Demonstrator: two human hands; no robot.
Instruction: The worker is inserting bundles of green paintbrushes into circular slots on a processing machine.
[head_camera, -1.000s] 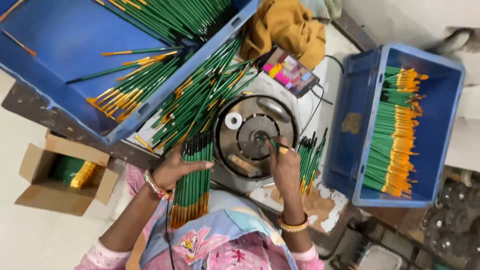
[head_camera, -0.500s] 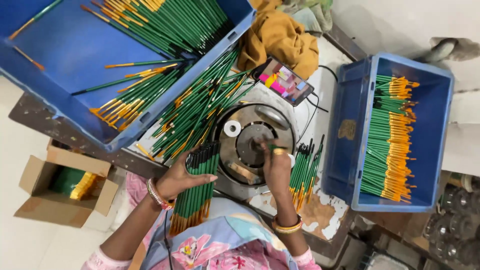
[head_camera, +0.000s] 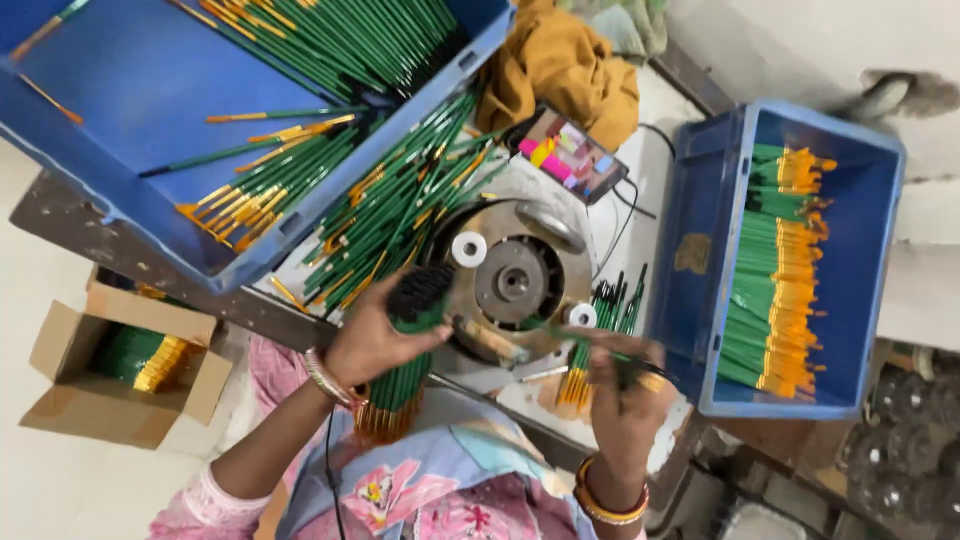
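blue crate (head_camera: 860, 250) of brushes (head_camera: 775, 280), maybe sorted

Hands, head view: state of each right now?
Left hand: closed around a bundle of green brushes.
Right hand: closed on one green brush.

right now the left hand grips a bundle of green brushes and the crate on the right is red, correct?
Not quite. The left hand does grip a bundle of green brushes, but the crate on the right is blue, not red, as the head view shows.
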